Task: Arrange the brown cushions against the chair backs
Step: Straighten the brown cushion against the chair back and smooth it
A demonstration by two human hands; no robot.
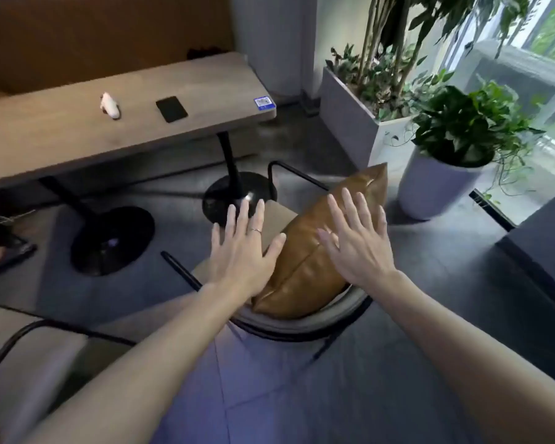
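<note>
At my nine o'clock a second chair (pixel 29 354) shows only its black arm rail and pale seat. Above it, toward eleven o'clock, the wooden table (pixel 61 145) carries a small white object (pixel 110 105), too blurred for me to name, and beside it a dark phone (pixel 171 109); a blue sticker (pixel 264 102) sits at the table's right corner. My left hand (pixel 244 251) is flat with the fingers spread, a ring on one of them, held over the seat just left of the brown cushion (pixel 314 251); I cannot tell whether the thumb touches the leather. The cushion stands on its edge on the chair (pixel 302 325) dead ahead at twelve o'clock, leaning against the curved grey back. My right hand (pixel 359 238) is also spread wide, palm down over the cushion's right face, gripping nothing. Toward two o'clock a white pot (pixel 436 187) holds a leafy plant (pixel 468 126), with a rectangular planter (pixel 350 123) behind it.
</note>
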